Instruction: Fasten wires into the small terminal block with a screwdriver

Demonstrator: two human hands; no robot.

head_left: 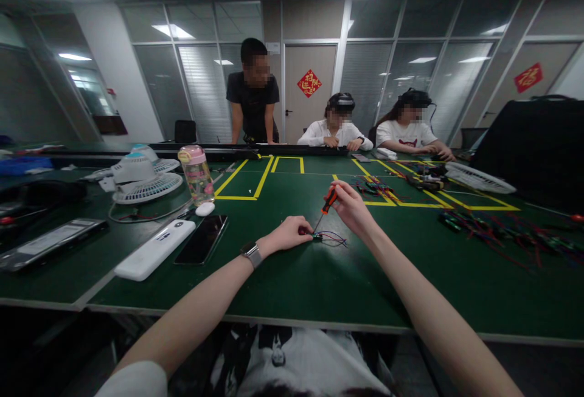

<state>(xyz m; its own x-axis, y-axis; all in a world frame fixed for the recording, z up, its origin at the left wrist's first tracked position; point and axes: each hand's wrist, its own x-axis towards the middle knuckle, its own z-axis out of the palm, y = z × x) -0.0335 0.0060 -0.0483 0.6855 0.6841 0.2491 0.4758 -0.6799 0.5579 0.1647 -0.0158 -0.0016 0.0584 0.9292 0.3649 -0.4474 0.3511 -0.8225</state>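
Observation:
My right hand (349,205) is closed around the handle of a screwdriver (328,201) with an orange and black grip. The tool slants down to the left, its thin shaft ending at a small circuit board (316,236) on the green table. Whether the tip touches a screw is too small to tell. Pinched fingers of my left hand (289,234) hold the board at its left end. Thin red, blue and black wires (335,238) trail from its right side over the tabletop.
More wired boards lie in bundles (371,187) beyond my right hand and in a heap (511,233) at the right. To the left are a black phone (201,239), a white power bank (156,250), a pink-lidded bottle (196,172) and fan parts (141,178). Three people are across the table.

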